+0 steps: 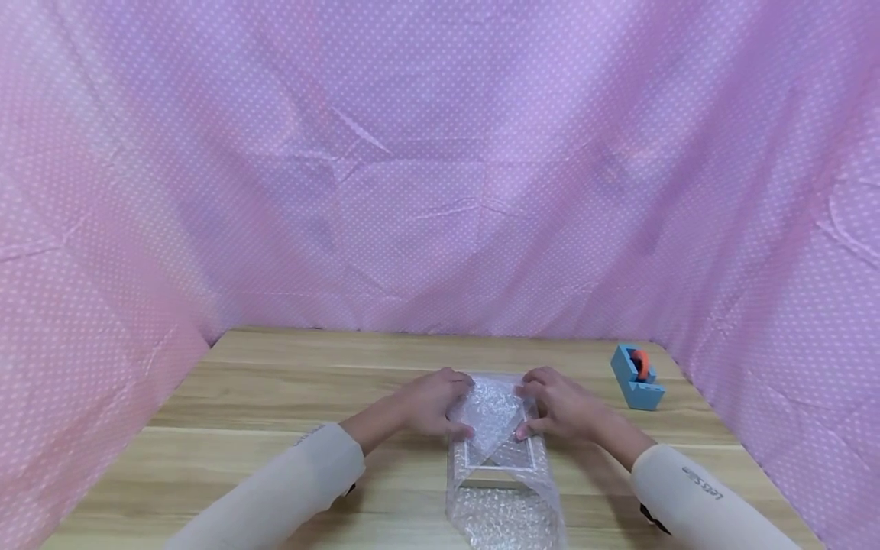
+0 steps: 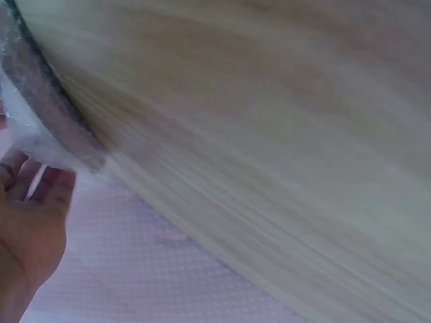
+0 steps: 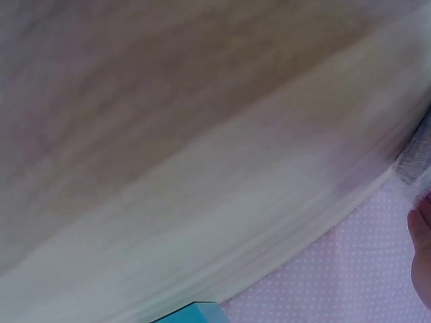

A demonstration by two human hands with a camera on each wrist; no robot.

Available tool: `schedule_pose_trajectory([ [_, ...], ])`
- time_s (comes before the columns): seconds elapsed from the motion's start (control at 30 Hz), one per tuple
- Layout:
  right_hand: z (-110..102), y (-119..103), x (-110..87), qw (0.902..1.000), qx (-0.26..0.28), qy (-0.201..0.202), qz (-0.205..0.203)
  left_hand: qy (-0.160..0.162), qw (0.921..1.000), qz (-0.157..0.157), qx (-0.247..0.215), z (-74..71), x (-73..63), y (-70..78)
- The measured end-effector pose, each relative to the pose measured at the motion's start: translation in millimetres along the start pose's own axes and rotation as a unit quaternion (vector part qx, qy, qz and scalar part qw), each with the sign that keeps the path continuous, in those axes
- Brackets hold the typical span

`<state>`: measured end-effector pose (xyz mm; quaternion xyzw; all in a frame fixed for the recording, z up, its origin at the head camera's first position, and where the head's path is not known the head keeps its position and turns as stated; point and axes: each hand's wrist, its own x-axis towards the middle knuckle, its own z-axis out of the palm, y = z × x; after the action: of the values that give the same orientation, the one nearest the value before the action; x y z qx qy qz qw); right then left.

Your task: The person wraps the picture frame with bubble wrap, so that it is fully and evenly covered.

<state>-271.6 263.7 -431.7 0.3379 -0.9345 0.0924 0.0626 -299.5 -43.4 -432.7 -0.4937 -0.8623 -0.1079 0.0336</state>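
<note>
A sheet of bubble wrap (image 1: 505,519) lies on the table, with its far part folded over a flat rectangular thing that looks like a picture frame (image 1: 491,479), pale-edged with a white inner border. My left hand (image 1: 435,405) grips the wrap along the left side, fingers bent at the far corner and thumb lying on top. On the right side my right hand (image 1: 565,405) holds the wrap likewise, thumb and fingers on its upper layer. The left wrist view catches the left fingers (image 2: 59,185) against the wrapped edge; the right wrist view shows only part of the right hand (image 3: 423,249).
A blue tape dispenser (image 1: 638,382) with an orange roll stands at the table's back right. The wood-grain table (image 1: 289,382) stretches to both sides of the wrap. Pink dotted cloth (image 1: 440,229) hangs behind the table and along both sides.
</note>
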Motion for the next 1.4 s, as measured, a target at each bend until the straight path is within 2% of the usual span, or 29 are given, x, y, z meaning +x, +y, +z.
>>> schedule_pose_trajectory([
  [0.27, -2, 4, 3.3, 0.9999, 0.010, -0.010, 0.006, -0.072, 0.9969, -0.013, 0.028, -1.4, 9.2, 9.9],
  [0.43, -1, 14, 15.0, 0.9999, 0.005, -0.010, -0.005, -0.095, 0.9949, -0.028, 0.017, -3.7, 19.6, 0.5],
  [0.7, -1, 28, 39.6, 0.9987, 0.009, -0.036, 0.035, -0.084, 0.9935, -0.075, -0.017, -1.0, 34.8, -24.6],
  [0.87, -1, 32, 45.2, 0.9974, 0.008, -0.048, 0.054, -0.080, 0.9921, -0.085, -0.045, -2.2, 38.6, -25.8],
  [1.03, 0, 34, 46.2, 0.9965, 0.014, -0.047, 0.067, -0.086, 0.9918, -0.085, -0.041, -4.3, 41.7, -24.4],
  [1.17, 3, 34, 46.1, 0.9969, 0.007, -0.045, 0.064, -0.100, 0.9912, -0.082, -0.028, -5.3, 41.7, -24.0],
  [1.4, 4, 24, 36.1, 0.9985, -0.050, -0.012, 0.017, -0.106, 0.9892, -0.095, -0.033, -4.4, 40.3, -22.8],
])
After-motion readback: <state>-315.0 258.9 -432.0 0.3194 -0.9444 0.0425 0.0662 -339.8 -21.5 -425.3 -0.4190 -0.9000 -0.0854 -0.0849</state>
